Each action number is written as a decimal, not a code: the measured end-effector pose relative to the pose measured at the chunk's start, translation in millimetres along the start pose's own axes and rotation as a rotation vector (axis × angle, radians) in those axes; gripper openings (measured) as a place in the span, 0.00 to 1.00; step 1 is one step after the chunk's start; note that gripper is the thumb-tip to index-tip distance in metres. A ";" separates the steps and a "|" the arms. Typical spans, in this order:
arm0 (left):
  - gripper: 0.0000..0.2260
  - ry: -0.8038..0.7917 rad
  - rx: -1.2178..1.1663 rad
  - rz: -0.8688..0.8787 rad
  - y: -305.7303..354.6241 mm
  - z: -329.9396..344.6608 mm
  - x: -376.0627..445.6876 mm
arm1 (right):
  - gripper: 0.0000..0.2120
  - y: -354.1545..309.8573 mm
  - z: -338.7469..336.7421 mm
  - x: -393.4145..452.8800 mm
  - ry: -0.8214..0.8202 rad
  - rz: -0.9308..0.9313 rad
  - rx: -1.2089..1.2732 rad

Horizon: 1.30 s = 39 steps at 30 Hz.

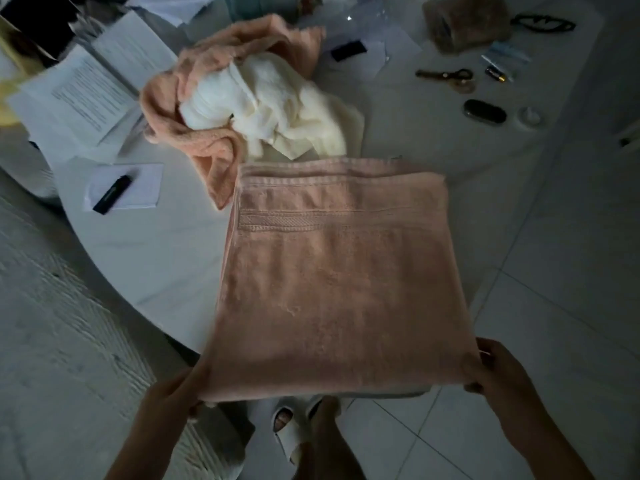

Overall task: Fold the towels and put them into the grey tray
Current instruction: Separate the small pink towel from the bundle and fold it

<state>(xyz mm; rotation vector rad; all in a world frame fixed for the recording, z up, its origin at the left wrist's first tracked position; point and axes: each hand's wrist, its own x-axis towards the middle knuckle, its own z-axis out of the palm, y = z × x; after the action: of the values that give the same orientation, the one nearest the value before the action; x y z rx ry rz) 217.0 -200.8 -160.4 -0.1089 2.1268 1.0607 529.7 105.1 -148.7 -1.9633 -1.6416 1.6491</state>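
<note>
A peach towel, folded over into a flat rectangle, stretches from the white table toward me. My left hand grips its near left corner. My right hand grips its near right corner. The near edge hangs off the table's rim, over my feet. Behind it lies a crumpled heap: a white towel on top of another peach towel. No grey tray is in view.
Printed papers and a black marker on a note lie at the left. Scissors, a dark oval case, a hair clip and a brown furry item sit at the far right. Tiled floor lies beyond.
</note>
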 end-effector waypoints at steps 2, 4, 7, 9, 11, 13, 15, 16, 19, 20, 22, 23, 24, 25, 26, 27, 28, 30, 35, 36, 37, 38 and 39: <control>0.10 0.009 -0.041 0.018 0.0 -2.6 -5.1 | 0.06 -0.7 -0.7 -5.2 -0.017 0.034 -0.001; 0.09 0.019 -0.013 0.010 4.8 -0.6 -2.7 | 0.06 -4.6 -3.1 -4.4 -0.059 0.070 -0.037; 0.13 0.068 0.234 0.092 19.1 7.4 4.8 | 0.13 -14.9 -3.4 1.4 -0.071 0.062 -0.177; 0.19 0.163 0.363 0.252 38.7 11.7 5.4 | 0.11 -25.8 -6.5 6.0 -0.013 0.014 -0.265; 0.24 0.204 0.469 0.431 66.3 19.6 9.1 | 0.08 -40.7 -8.1 11.7 0.031 -0.060 -0.279; 0.25 0.127 0.508 0.476 98.7 36.5 20.9 | 0.07 -60.8 -5.7 21.0 0.036 -0.128 -0.222; 0.30 0.039 0.543 0.399 125.0 57.2 41.2 | 0.11 -83.9 0.9 37.9 0.043 -0.178 -0.193; 0.33 0.020 0.588 0.352 135.0 66.4 51.4 | 0.14 -96.3 4.8 49.7 0.051 -0.206 -0.191; 0.39 0.051 0.652 0.319 154.3 84.6 77.3 | 0.16 -134.5 14.5 91.4 0.120 -0.286 -0.130; 0.39 0.082 0.668 0.338 159.6 87.1 85.3 | 0.16 -146.7 16.2 105.1 0.120 -0.303 -0.099; 0.35 0.141 0.620 0.364 172.6 89.4 101.3 | 0.10 -168.1 17.9 129.8 0.087 -0.291 -0.041; 0.34 0.157 0.498 0.332 180.4 89.4 108.9 | 0.08 -176.3 18.1 138.8 0.066 -0.291 -0.033; 0.32 0.161 0.346 0.285 187.9 88.7 116.4 | 0.12 -182.5 17.8 147.4 0.046 -0.296 -0.031; 0.29 0.145 0.215 0.238 194.3 87.9 123.1 | 0.15 -186.2 17.6 155.9 0.032 -0.285 -0.020; 0.26 0.117 0.132 0.200 199.6 86.9 128.2 | 0.15 -189.4 17.1 163.1 0.003 -0.267 0.009; 0.24 0.091 0.099 0.183 203.7 86.1 132.7 | 0.15 -192.5 15.8 168.7 -0.041 -0.250 0.029; 0.21 0.082 0.077 0.195 206.8 85.1 137.7 | 0.15 -195.2 15.1 174.2 -0.101 -0.250 0.031; 0.18 0.123 0.018 0.268 212.5 85.0 142.6 | 0.10 -199.5 13.6 182.6 -0.204 -0.300 -0.006; 0.16 0.205 0.374 0.523 218.1 80.2 140.9 | 0.18 -194.4 4.6 186.4 -0.001 -0.468 -0.183; 0.12 0.167 0.448 0.533 218.9 79.6 141.4 | 0.16 -191.4 3.5 183.5 0.008 -0.526 -0.222; 0.10 0.122 0.495 0.522 221.7 79.7 141.1 | 0.12 -189.3 3.7 180.0 0.014 -0.590 -0.282; 0.12 0.085 0.529 0.518 224.4 79.9 142.5 | 0.09 -188.0 3.9 177.7 0.025 -0.649 -0.347; 0.17 0.052 0.572 0.522 228.0 80.4 145.0 | 0.06 -189.3 4.5 174.8 0.027 -0.704 -0.389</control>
<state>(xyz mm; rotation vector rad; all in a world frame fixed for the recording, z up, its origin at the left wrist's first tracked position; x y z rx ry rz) 73.2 40.5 -136.3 0.7287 2.4863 0.6752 376.1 311.8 -141.0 -1.2438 -2.3966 1.0861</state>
